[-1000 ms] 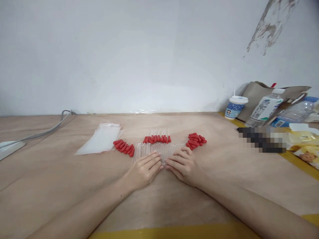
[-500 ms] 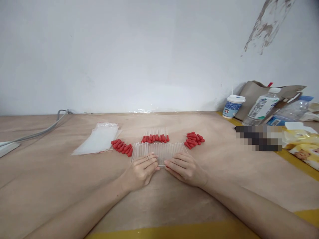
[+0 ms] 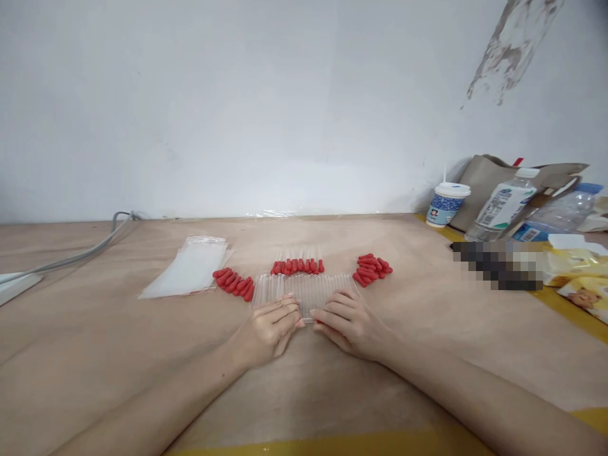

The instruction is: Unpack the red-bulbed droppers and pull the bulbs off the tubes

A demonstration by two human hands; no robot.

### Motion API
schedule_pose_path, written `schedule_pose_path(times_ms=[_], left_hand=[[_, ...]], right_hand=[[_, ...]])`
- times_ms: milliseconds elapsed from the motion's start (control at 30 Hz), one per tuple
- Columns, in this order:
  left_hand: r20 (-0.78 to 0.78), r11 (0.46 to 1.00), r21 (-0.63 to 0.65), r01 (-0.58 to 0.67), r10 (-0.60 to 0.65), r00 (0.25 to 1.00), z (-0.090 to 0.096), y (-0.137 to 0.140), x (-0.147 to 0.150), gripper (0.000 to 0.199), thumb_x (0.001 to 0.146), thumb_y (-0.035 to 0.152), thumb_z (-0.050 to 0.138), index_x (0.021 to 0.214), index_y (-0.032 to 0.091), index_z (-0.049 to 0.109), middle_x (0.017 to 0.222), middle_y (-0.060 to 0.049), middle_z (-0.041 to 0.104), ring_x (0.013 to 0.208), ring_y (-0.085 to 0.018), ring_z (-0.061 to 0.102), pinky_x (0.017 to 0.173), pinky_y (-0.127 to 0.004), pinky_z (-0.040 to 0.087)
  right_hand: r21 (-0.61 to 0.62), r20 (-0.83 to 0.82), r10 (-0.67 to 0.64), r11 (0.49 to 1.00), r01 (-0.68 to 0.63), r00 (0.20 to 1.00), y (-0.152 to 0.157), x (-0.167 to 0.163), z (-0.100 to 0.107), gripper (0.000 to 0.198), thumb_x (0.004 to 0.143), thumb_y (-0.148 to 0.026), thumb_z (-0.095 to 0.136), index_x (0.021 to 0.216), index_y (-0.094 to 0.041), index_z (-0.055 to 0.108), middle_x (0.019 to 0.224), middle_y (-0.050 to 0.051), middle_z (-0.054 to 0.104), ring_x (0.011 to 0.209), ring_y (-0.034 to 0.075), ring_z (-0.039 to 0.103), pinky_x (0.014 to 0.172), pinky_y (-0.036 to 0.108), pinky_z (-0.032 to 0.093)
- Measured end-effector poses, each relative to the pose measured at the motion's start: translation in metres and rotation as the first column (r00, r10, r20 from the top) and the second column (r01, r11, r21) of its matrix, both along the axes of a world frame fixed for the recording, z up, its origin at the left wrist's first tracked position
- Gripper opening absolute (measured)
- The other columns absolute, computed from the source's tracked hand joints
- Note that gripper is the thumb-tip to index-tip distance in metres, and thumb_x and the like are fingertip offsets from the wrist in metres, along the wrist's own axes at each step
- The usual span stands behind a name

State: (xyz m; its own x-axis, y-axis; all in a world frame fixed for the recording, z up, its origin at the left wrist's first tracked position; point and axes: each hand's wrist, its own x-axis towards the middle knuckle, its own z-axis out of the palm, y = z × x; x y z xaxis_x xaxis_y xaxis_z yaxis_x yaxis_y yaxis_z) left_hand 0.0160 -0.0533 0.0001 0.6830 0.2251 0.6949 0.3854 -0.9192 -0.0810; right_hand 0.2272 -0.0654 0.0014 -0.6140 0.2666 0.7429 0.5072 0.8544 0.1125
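Note:
Clear thin tubes (image 3: 316,290) lie side by side in a flat row in front of me. My left hand (image 3: 272,324) rests over the near left part of the row, fingers bent together and thumb at the near edge, closed on tube ends. Over the near right part, my right hand (image 3: 349,324) has its fingers curled and pinched. A bit of a red rubber bulb (image 3: 319,322) shows under its fingertips; the rest is hidden. Beyond the row are tubes fitted with red bulbs (image 3: 298,266). Loose red bulbs lie in a left group (image 3: 234,284) and a right pile (image 3: 372,270).
Clear plastic bags (image 3: 187,269) lie flat at left, near a grey cable (image 3: 90,250). At right stand a paper cup (image 3: 446,206), a bottle (image 3: 506,206) and a grey bag (image 3: 470,183), with a yellow wipes pack (image 3: 586,294) nearer. A wall closes off the back.
My right fingertips have shifted slightly left, toward my left hand. My left hand stays in place on the tubes. The whole view has moved a touch.

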Motion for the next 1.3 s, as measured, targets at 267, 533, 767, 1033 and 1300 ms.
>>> schedule_pose_path(times_ms=[267, 533, 767, 1033, 1300], left_hand=[[-0.044, 0.999, 0.046, -0.025, 0.027, 0.999, 0.004, -0.002, 0.004, 0.009, 0.083, 0.01, 0.049, 0.086, 0.013, 0.058, 0.085, -0.005, 0.067, 0.089, -0.016, 0.063, 0.099, -0.042, 0.043], [-0.035, 1.0, 0.021, 0.006, -0.006, 0.999, 0.003, -0.003, 0.0, 0.01, 0.084, 0.01, 0.048, 0.088, 0.013, 0.057, 0.086, -0.005, 0.067, 0.091, -0.016, 0.063, 0.102, -0.046, 0.037], [-0.008, 1.0, 0.015, 0.012, -0.012, 1.0, 0.004, -0.007, 0.0, 0.01, 0.082, 0.01, 0.052, 0.089, 0.012, 0.057, 0.086, -0.005, 0.067, 0.088, -0.016, 0.063, 0.098, -0.043, 0.042], [0.126, 0.981, -0.02, -0.195, 0.196, 0.973, 0.006, 0.007, -0.027, 0.009, 0.083, 0.013, 0.052, 0.087, 0.016, 0.059, 0.085, -0.004, 0.066, 0.081, -0.015, 0.062, 0.075, -0.029, 0.049], [0.2, 0.944, -0.054, -0.324, 0.329, 0.923, 0.002, 0.026, -0.021, 0.028, 0.086, 0.012, 0.04, 0.108, 0.018, 0.056, 0.083, -0.003, 0.048, 0.07, -0.012, 0.051, 0.06, -0.023, 0.048]], right_hand=[[0.082, 0.009, -0.043, 0.996, 0.042, 0.999, 0.002, -0.001, -0.002, 0.006, 0.083, -0.019, 0.054, 0.084, -0.016, 0.059, 0.069, 0.0, 0.064, 0.069, 0.011, 0.055, 0.071, 0.03, 0.038], [0.157, 0.046, -0.018, 0.988, 0.01, 0.999, 0.002, 0.004, -0.003, 0.005, 0.082, -0.014, 0.054, 0.083, -0.013, 0.059, 0.064, 0.001, 0.061, 0.067, 0.012, 0.055, 0.063, 0.026, 0.043], [0.185, 0.045, -0.009, 0.983, 0.001, 0.999, -0.001, 0.006, -0.005, 0.009, 0.081, -0.011, 0.055, 0.088, -0.011, 0.06, 0.064, 0.002, 0.061, 0.066, 0.013, 0.056, 0.062, 0.027, 0.046], [0.085, -0.158, -0.136, 0.985, 0.151, 0.978, 0.007, 0.044, 0.004, 0.014, 0.078, -0.012, 0.058, 0.091, -0.015, 0.062, 0.071, 0.003, 0.066, 0.064, 0.013, 0.057, 0.062, 0.028, 0.046], [-0.233, -0.424, -0.392, 0.918, 0.32, 0.816, 0.038, 0.079, 0.015, 0.021, 0.084, -0.03, 0.05, 0.094, -0.02, 0.066, 0.077, 0.005, 0.058, 0.069, 0.014, 0.056, 0.061, 0.028, 0.047]])
